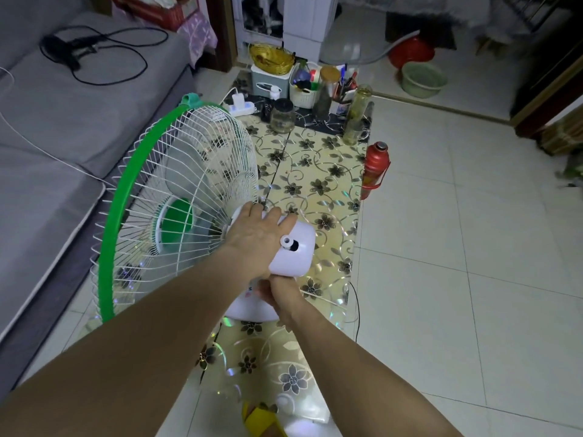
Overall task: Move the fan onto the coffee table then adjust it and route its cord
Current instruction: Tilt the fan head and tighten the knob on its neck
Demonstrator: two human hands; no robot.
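Observation:
A white desk fan with a green rim and a white wire cage stands on the coffee table, whose top has a gold flower pattern. The cage faces left toward the sofa. My left hand lies over the white motor housing behind the cage and grips it. Below the housing, my right hand holds the fan's neck just above the white base. A thin black cord hangs off the table's right edge; whether it belongs to the fan is unclear.
At the table's far end stand jars, a basket of pens, a white power strip and a wicker basket. A red thermos sits at the table's right edge. A grey sofa with a black cable fills the left. Basins lie on the tiled floor beyond.

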